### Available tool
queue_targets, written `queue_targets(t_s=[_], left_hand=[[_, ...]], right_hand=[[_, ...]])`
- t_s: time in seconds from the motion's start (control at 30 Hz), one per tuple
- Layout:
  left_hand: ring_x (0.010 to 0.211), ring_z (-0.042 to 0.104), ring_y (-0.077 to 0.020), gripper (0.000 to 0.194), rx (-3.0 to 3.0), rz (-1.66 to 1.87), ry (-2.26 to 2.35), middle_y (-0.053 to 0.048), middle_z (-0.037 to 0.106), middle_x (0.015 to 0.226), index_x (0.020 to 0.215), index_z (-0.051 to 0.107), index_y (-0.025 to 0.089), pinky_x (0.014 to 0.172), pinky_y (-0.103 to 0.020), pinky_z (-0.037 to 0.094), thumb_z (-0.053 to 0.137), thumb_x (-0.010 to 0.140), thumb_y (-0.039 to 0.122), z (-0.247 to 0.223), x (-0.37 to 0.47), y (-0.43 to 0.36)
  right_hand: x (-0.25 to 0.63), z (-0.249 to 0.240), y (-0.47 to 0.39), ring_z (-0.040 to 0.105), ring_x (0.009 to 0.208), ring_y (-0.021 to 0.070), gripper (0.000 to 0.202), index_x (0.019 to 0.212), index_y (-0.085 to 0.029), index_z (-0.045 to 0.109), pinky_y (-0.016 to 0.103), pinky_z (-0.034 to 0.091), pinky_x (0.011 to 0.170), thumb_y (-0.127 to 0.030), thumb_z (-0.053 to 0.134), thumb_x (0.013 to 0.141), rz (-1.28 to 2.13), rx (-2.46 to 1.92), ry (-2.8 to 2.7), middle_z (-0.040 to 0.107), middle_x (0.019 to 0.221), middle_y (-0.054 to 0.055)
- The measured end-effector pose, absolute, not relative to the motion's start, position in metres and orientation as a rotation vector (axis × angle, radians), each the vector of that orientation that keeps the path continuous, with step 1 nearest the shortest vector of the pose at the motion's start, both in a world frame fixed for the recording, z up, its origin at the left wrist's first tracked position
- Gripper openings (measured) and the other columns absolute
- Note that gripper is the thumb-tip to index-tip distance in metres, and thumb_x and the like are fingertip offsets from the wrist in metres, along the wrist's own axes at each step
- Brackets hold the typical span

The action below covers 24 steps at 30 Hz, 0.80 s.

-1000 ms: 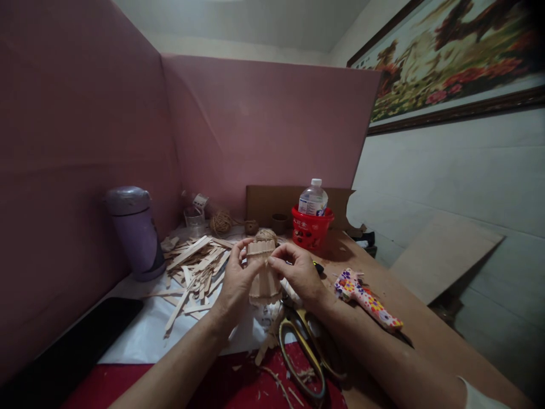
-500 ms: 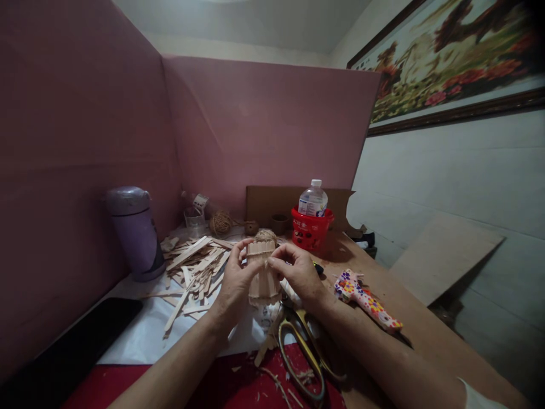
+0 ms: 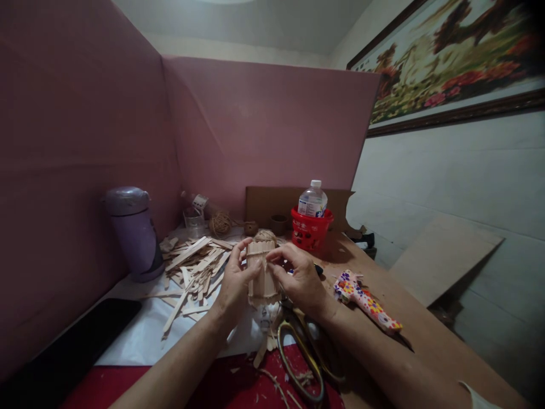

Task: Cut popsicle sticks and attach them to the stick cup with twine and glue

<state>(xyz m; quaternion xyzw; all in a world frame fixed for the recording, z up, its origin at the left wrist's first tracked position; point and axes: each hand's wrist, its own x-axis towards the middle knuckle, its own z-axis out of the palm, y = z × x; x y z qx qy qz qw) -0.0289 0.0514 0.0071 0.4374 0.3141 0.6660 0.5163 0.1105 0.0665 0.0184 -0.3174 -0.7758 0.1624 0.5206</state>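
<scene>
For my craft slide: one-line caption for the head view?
Both hands, left and right, hold a popsicle-stick piece above scissors.

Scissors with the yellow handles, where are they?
In the head view the scissors lie on the table under the right hand, left of the flowery glue gun.
</scene>
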Motion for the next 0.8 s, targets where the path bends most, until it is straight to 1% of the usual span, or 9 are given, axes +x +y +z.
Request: queue_targets(t_s=[0.1,0.2,0.37,0.5,0.6,0.7,0.8], left_hand=[[0.076,0.063,-0.0146,0.057,1.067,1.606,0.765,-0.004,0.062,0.1,0.12,0.045,0.023,0.064,-0.024,0.05,0.071,0.068,0.022,0.0087,-0.028,0.0511],[0.079,0.063,-0.0158,0.056,1.091,1.608,0.78,-0.005,0.062,0.104,0.12,0.046,0.023,0.066,-0.025,0.05,0.07,0.068,0.023,0.0097,-0.0271,0.0507],[0.092,0.062,-0.0205,0.055,1.166,1.602,0.817,-0.007,0.062,0.112,0.12,0.047,0.024,0.073,-0.029,0.05,0.069,0.07,0.025,0.0097,-0.0259,0.0482],[0.101,0.059,-0.0228,0.055,1.194,1.608,0.836,-0.008,0.06,0.116,0.12,0.047,0.024,0.079,-0.03,0.049,0.07,0.07,0.026,0.0107,-0.0243,0.0478],[0.098,0.06,-0.0214,0.054,1.19,1.611,0.828,-0.007,0.06,0.116,0.12,0.046,0.024,0.079,-0.03,0.049,0.069,0.071,0.026,0.01,-0.0239,0.048],[0.091,0.062,-0.0197,0.054,1.161,1.602,0.837,-0.006,0.061,0.112,0.12,0.046,0.024,0.075,-0.029,0.05,0.068,0.071,0.025,0.0094,-0.0243,0.0471],[0.088,0.062,-0.0195,0.056,1.137,1.585,0.839,-0.006,0.061,0.111,0.12,0.046,0.024,0.071,-0.029,0.05,0.07,0.07,0.026,0.0113,-0.024,0.0455]], right_hand=[[0.1116,0.0201,0.0683,0.052,0.073,0.0145,0.01,0.077,-0.018,0.06,0.026,0.04,0.066,-0.009,0.056,0.079,0.353,-0.769,-1.881,0.056,0.078,0.001],[0.1119,0.0201,0.0707,0.052,0.074,0.0149,0.012,0.075,-0.018,0.057,0.027,0.039,0.067,-0.007,0.056,0.078,0.354,-0.782,-1.888,0.055,0.078,0.001],[0.112,0.0216,0.0712,0.05,0.074,0.0155,0.015,0.076,-0.018,0.055,0.027,0.037,0.067,-0.004,0.051,0.079,0.314,-0.791,-1.892,0.053,0.076,0.001],[0.1131,0.0233,0.0709,0.049,0.075,0.0163,0.015,0.076,-0.018,0.053,0.028,0.037,0.067,-0.005,0.048,0.081,0.279,-0.809,-1.921,0.051,0.078,0.001],[0.1138,0.0219,0.0708,0.049,0.074,0.0166,0.014,0.076,-0.019,0.051,0.028,0.037,0.066,-0.007,0.047,0.082,0.285,-0.818,-1.925,0.05,0.078,0.001],[0.1142,0.0202,0.071,0.049,0.074,0.0164,0.015,0.075,-0.02,0.049,0.028,0.037,0.066,-0.006,0.047,0.081,0.318,-0.815,-1.902,0.051,0.076,0.0],[0.1158,0.0215,0.0715,0.051,0.074,0.0159,0.013,0.079,-0.02,0.053,0.027,0.038,0.067,-0.007,0.051,0.08,0.346,-0.791,-1.924,0.052,0.078,0.0]])
